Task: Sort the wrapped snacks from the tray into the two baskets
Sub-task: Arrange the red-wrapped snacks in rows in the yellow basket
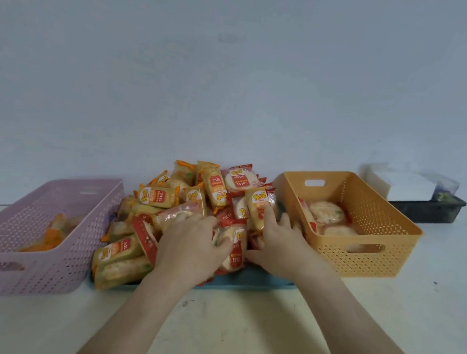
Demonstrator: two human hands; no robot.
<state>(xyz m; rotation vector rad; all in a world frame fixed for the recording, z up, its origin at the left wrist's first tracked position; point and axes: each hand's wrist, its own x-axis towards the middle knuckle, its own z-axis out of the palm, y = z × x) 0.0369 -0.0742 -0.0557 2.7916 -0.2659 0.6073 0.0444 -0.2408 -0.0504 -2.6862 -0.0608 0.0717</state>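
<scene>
Atop the snack pile (pixel 183 200), left fingers (pixel 221 243) grip a packet (pixel 233 259); right fingers (pixel 269 218) lie spread.

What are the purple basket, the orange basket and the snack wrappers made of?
Purple basket and orange basket: probably moulded plastic, matte, with punched-hole walls and cut-out handles. Snack wrappers: likely thin plastic film, shiny, see-through in places.
</scene>
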